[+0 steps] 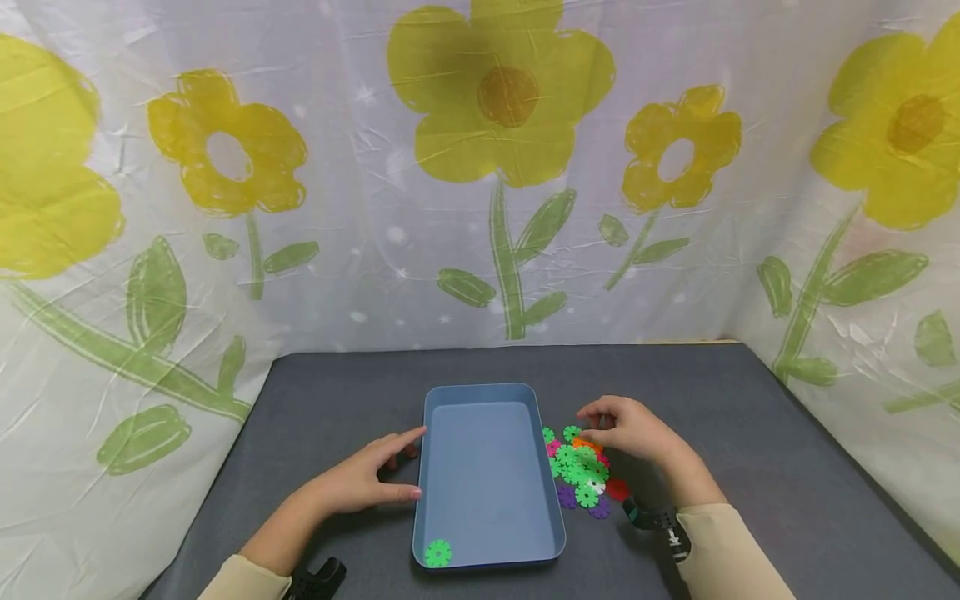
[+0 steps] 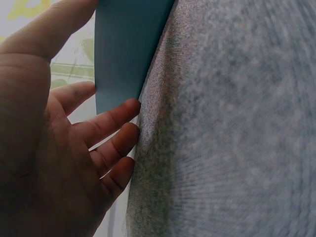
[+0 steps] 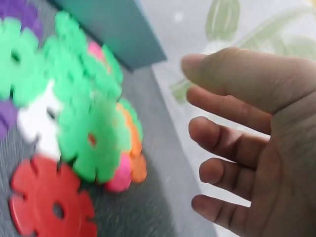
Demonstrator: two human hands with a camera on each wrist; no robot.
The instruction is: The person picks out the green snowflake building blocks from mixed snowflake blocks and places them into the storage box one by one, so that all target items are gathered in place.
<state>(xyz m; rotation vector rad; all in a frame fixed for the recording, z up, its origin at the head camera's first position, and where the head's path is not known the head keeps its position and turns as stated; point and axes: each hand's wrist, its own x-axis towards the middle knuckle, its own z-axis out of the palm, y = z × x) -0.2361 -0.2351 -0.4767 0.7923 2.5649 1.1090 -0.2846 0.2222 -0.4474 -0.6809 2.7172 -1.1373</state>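
Note:
A shallow blue tray point(image 1: 483, 479) lies lengthwise on the dark table, one green notched disc point(image 1: 438, 553) flat in its near left corner. Along the tray's left side, my left hand point(image 1: 363, 479) rests its thumb and fingertips at the wall, fingers mostly straight; the left wrist view has these fingers point(image 2: 111, 121) beside the tray wall point(image 2: 126, 54). To the tray's right is a heap of notched plastic discs point(image 1: 576, 467), mostly green. My right hand point(image 1: 633, 429) hovers at the heap's far right edge, fingers loosely bent, and the right wrist view shows nothing held in it.
A red disc point(image 3: 47, 200) and purple discs point(image 1: 599, 507) lie at the heap's near side, with a white disc point(image 3: 39, 123) among the green. Behind the dark table point(image 1: 337, 387) hangs a pale curtain point(image 1: 360, 208) with yellow flowers, wrapping round both sides.

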